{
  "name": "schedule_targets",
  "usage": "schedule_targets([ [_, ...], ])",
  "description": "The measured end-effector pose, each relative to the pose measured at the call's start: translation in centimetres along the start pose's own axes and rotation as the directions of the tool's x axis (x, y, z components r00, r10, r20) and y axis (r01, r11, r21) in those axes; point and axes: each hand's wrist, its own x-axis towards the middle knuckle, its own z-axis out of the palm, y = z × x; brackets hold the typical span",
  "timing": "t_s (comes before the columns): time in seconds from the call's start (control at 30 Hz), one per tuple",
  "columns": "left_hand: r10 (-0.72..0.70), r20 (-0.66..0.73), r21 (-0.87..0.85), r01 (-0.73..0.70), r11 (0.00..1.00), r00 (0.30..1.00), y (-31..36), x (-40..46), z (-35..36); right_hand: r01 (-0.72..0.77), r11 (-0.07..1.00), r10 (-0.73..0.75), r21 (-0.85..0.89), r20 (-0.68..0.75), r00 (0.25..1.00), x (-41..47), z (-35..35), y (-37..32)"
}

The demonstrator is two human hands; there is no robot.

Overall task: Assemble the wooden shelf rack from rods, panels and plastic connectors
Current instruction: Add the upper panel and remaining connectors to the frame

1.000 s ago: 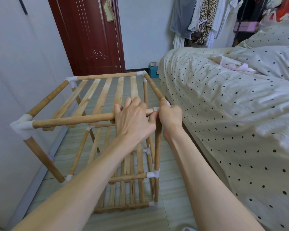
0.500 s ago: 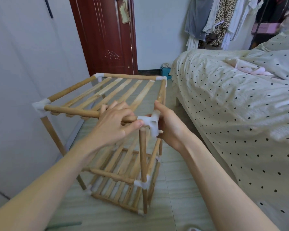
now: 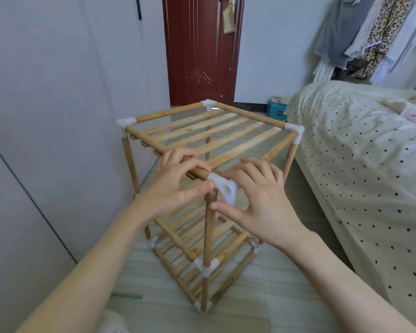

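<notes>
A pale wall (image 3: 58, 116) fills the left side, and beside it, farther back, stands a dark red door (image 3: 199, 51). On the tiled floor (image 3: 286, 296) between the wall and the bed stands the wooden shelf rack (image 3: 202, 188), upright, with a slatted top panel (image 3: 209, 135), lower slatted tiers beneath it and white plastic connectors at the corners. The far left connector (image 3: 126, 122), the far back connector (image 3: 208, 104) and the right connector (image 3: 296, 132) each join two top rods and an upright. The left hand (image 3: 178, 186) comes in from the lower left and grips the near end of the front top rod (image 3: 154, 146), fingers curled over the rod from above and the thumb tip pressed against the near corner connector (image 3: 225, 188). That white connector sits on top of the near upright rod (image 3: 209, 231), with an open socket facing the camera. The right hand (image 3: 257, 200) comes in from the lower right and pinches the same connector, thumb below against it where the upright meets it, fingers loosely curled over its far side. Further down the upright, another white connector (image 3: 205, 266) holds a lower tier. To the right lies a bed (image 3: 358, 176) with a cream cover dotted in black, just beside the rack. Behind it, a small teal box (image 3: 276, 111) sits on the floor by the wall, and hanging clothes (image 3: 370, 37), one in leopard print, fill the upper right corner.
</notes>
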Motion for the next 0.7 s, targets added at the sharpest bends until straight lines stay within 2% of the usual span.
schedule_targets([
  [0.07,-0.121,-0.165,-0.195,0.088,0.977,0.979,0.4,-0.5,0.1,-0.001,0.999,0.001,-0.039,0.001,1.0,0.3,0.2,-0.1],
  [0.1,-0.266,-0.285,-0.324,0.169,0.931,0.921,0.7,-0.7,0.3,-0.003,0.999,0.003,-0.039,-0.016,1.0,0.5,0.3,-0.2],
  [0.13,-0.449,-0.33,-0.472,0.267,0.84,0.83,1.1,-0.8,0.5,-0.002,0.999,0.001,-0.04,-0.03,1.0,0.6,0.4,-0.3],
  [0.17,-0.612,-0.258,-0.602,0.371,0.707,0.748,1.5,-0.6,0.7,-0.001,0.999,-0.001,-0.041,-0.036,0.999,0.6,0.5,-0.4],
  [0.2,-0.714,-0.108,-0.667,0.482,0.568,0.692,1.9,-0.3,0.8,0.0,0.999,-0.002,-0.041,-0.04,0.999,0.6,0.7,-0.5],
  [0.27,-0.739,0.181,-0.693,0.617,0.372,0.649,2.7,0.3,1.2,0.001,0.999,-0.003,-0.049,-0.048,0.999,0.7,0.9,-0.7],
  [0.3,-0.722,0.259,-0.714,0.631,0.304,0.641,2.8,0.7,1.4,0.002,0.998,-0.005,-0.058,-0.046,0.999,0.7,0.9,-0.7],
  [0.37,-0.713,0.324,-0.751,0.628,0.206,0.622,2.8,1.3,1.8,0.011,0.997,-0.014,-0.082,-0.037,0.999,0.8,0.9,-0.6],
  [0.5,-0.71,0.395,-0.775,0.626,0.083,0.583,3.0,1.8,2.0,0.05,0.994,-0.055,-0.097,-0.055,0.997,0.8,1.0,-0.1],
  [0.7,-0.763,0.245,-0.824,0.544,0.162,0.598,2.9,2.8,2.0,0.081,0.992,-0.088,-0.092,-0.073,0.993,0.9,1.5,0.2],
])
